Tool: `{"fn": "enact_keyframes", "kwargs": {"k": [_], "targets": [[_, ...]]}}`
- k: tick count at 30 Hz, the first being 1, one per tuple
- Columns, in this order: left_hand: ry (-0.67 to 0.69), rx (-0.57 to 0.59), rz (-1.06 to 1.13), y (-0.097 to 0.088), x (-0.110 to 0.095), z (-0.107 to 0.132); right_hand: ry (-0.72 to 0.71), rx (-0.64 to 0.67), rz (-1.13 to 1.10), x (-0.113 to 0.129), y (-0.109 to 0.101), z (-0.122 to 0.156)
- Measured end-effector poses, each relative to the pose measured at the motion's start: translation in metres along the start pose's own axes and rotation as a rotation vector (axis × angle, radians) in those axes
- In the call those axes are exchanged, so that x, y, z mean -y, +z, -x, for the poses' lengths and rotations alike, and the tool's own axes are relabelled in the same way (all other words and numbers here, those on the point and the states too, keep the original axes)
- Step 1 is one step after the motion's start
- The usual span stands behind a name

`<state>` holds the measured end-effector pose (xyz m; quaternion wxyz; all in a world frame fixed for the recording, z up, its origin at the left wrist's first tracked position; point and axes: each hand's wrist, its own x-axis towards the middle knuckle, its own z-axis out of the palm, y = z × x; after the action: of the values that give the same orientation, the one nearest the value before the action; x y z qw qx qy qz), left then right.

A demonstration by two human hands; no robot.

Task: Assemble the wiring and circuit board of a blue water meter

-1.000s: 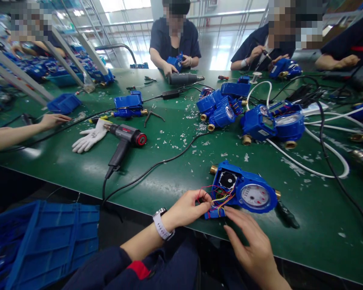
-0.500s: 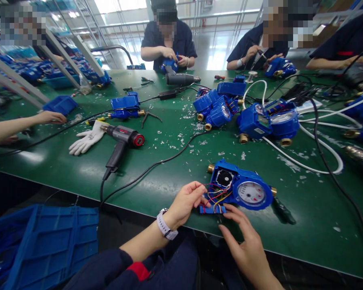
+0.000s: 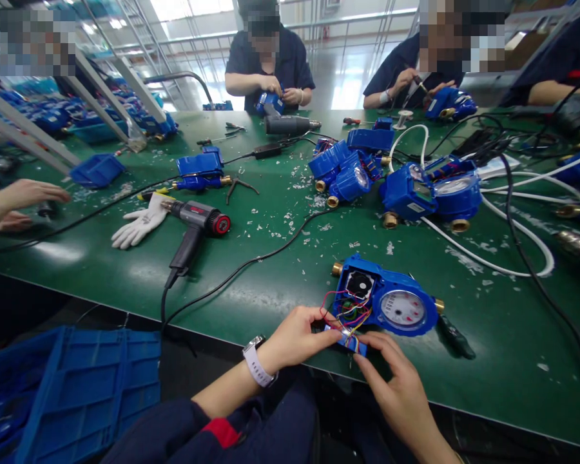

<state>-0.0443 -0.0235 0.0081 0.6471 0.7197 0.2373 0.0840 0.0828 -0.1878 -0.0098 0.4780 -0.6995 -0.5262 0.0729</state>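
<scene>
A blue water meter (image 3: 391, 303) with a white dial and brass ends lies open near the front edge of the green table (image 3: 101, 258). Coloured wires (image 3: 350, 309) run from it to a small blue circuit part (image 3: 352, 339) at its near side. My left hand (image 3: 297, 336), a watch on its wrist, pinches the wires and the left end of that part. My right hand (image 3: 391, 380) grips the part's right end with thumb and fingers.
A black heat gun (image 3: 196, 225) and a white glove (image 3: 138, 222) lie to the left, its cord trailing across. More blue meters (image 3: 406, 193), white hose and black cables crowd the right. Other people work at the far and left edges. A blue crate (image 3: 67, 386) sits below left.
My right hand has closed onto the small blue part, which now sits tilted between both hands. The person's hand at the left edge has pulled back.
</scene>
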Motion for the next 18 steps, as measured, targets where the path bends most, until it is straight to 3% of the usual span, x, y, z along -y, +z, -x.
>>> {"fn": "enact_keyframes", "kwargs": {"k": [3, 10, 18], "targets": [[-0.036, -0.004, 0.07, 0.0, 0.002, -0.003, -0.022, 0.038, -0.025, 0.0, -0.004, -0.003], [-0.162, -0.07, 0.492, 0.005, 0.006, -0.007, -0.032, 0.085, -0.099, -0.002, -0.013, -0.008], [-0.166, -0.202, 0.615, -0.005, 0.003, -0.014, 0.181, 0.085, -0.333, -0.001, -0.012, -0.006]]}}
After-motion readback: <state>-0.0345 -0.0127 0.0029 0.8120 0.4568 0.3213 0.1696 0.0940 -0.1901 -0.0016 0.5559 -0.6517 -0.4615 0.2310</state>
